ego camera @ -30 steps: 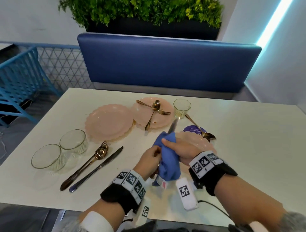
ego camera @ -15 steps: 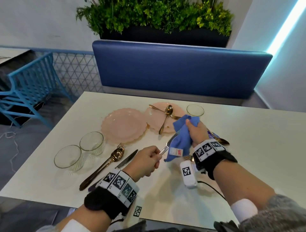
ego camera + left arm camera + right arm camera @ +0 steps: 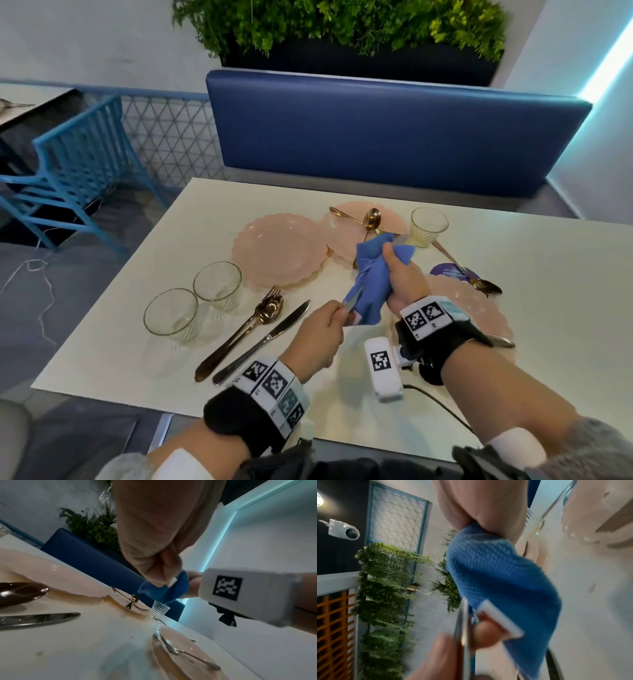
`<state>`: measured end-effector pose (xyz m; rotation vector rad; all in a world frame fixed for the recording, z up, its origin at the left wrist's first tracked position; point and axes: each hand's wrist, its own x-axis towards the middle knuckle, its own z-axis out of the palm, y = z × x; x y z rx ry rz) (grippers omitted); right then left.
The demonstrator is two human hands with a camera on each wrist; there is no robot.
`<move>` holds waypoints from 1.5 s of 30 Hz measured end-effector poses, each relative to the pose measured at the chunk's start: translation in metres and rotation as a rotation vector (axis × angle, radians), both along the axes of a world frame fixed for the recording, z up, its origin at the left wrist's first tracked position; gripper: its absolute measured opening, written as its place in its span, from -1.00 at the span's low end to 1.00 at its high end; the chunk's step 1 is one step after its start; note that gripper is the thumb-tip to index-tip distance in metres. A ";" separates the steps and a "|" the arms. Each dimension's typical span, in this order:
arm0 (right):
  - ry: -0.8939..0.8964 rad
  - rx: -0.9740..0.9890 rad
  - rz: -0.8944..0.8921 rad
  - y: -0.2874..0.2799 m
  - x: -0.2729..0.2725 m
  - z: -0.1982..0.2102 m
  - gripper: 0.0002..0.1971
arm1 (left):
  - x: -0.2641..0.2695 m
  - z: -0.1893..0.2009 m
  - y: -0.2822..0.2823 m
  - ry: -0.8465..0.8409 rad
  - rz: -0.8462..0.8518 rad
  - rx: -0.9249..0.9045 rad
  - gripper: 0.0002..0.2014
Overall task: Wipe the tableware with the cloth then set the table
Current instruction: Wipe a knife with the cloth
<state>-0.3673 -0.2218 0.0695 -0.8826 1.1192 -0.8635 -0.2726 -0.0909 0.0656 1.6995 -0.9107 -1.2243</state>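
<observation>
The knife being wiped hangs in the air between the two hands, above the near middle of the surface. Its long axis runs from the left hand, low and close to the person, up and away to the right hand. The left hand's fingers are curled round the handle end. The right hand is closed round the blue cloth, which wraps the blade; only a short grey stretch shows below the cloth, and what looks like the tip pokes out beside the far glass. So any stroke has to run along that slanted line, and the right hand is the one sitting on the blade.

Half a second ago the cloth was bunched at the far end, with a length of blade bare between the hands. Now the cloth covers most of the blade, its lower edge nearly at the left hand. A second ago both hands were close together with the cloth hanging lower.
</observation>
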 end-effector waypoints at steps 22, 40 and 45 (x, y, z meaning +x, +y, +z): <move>0.498 -0.311 0.915 0.060 0.029 -0.012 -0.92 | 0.076 -0.001 -0.038 0.496 0.370 -0.056 -0.61; 0.525 -0.100 0.346 0.005 -0.023 0.009 -0.78 | 0.122 -0.080 0.021 -0.706 -0.037 0.153 -0.91; 0.514 -0.074 0.245 -0.011 -0.059 0.022 -0.74 | 0.123 -0.085 0.017 -0.788 -0.028 0.160 -0.83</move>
